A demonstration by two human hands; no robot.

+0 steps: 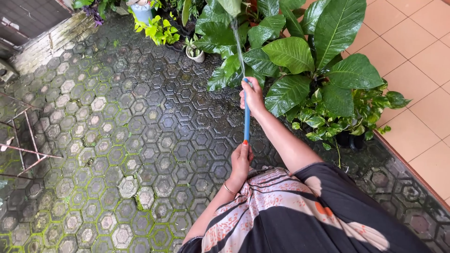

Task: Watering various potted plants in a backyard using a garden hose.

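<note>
The blue hose (246, 117) ran near vertical through frame centre, gripped at two points. The right hand (253, 96) was closed around the outlet end, at 12 o'clock from the left hand (241, 159), whose fingers were wrapped around the hose lower down. A water jet (239, 44) left the outlet toward 12 o'clock and met the large-leaved plant (304, 56). The paving (140, 126) beneath the plants was dark and wet, while stones toward 8 o'clock looked paler and mossy. The small trailing plant (337, 119) sat at 3 o'clock from the hands. Judged from wetness, watering was under way; the white pot (195, 55) and yellow-green shrub (159, 28) at 11 o'clock could not be confirmed as watered
</note>
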